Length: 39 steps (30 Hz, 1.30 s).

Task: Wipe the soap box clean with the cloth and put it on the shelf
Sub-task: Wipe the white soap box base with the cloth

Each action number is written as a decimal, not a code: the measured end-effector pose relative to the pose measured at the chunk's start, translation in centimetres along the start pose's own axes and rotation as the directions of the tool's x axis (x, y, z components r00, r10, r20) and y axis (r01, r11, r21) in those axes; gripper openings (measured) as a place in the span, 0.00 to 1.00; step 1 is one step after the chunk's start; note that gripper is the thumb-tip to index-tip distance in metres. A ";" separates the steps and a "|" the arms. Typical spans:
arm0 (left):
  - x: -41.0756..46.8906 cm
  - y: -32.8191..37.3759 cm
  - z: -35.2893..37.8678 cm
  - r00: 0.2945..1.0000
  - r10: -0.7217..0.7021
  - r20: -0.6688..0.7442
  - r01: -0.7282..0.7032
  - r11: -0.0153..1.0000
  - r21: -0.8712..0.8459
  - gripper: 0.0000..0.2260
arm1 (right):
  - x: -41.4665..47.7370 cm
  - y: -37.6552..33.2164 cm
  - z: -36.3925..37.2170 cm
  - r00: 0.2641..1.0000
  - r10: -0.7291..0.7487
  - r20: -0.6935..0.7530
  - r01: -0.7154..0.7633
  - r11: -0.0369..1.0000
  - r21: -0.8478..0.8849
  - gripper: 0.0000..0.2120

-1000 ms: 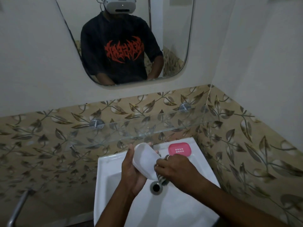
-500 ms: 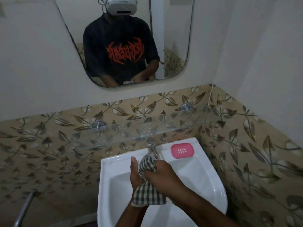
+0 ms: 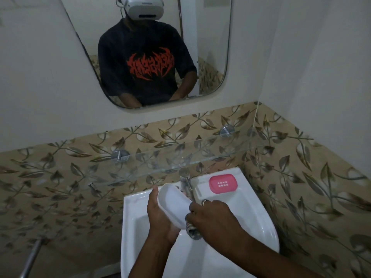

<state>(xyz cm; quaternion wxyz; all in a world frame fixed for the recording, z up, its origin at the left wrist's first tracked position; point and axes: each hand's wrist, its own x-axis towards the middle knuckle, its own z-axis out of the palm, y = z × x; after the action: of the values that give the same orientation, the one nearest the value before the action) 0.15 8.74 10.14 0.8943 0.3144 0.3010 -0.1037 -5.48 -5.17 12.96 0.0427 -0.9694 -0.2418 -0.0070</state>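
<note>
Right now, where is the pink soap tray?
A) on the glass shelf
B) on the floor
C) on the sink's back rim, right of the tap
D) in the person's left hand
C: the pink tray lies on the sink rim right of the tap, below the glass shelf.

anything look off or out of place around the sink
Nothing looks spilled or broken. The one stray piece is the pink tray lying on the back ledge of the sink, apart from the white soap box that the left hand grips while the right hand holds the cloth against it.
</note>
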 end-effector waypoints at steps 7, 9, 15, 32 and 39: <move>0.0 0.3 0.1 0.998 -0.030 0.063 0.021 0.990 0.140 0.19 | -0.2 -0.7 2.7 0.996 0.053 -0.069 -0.045 0.993 0.108 0.13; 0.2 -0.3 0.1 0.999 0.008 0.051 -0.016 0.989 0.147 0.17 | -0.6 -1.4 2.7 0.988 0.147 -0.055 -0.116 0.919 0.376 0.13; 0.6 -0.6 -0.7 0.990 -0.049 0.129 0.015 0.968 0.249 0.26 | -0.3 -1.0 1.8 0.953 0.290 0.088 -0.247 0.573 0.782 0.11; 0.5 2.2 -2.3 0.959 0.025 0.281 -0.062 0.990 0.123 0.24 | -0.1 2.3 0.1 0.771 0.601 0.210 -0.272 0.014 0.962 0.01; -0.3 0.0 -0.9 0.940 -0.013 0.342 -0.057 0.979 0.195 0.24 | 3.2 -0.2 0.2 0.707 0.655 -0.266 -0.236 0.574 0.784 0.08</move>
<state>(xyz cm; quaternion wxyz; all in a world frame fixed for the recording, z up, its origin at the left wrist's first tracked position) -0.48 9.31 9.82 0.8975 0.3840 0.1260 -0.1766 -2.76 -3.53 12.84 0.4718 -0.8627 0.0615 -0.1714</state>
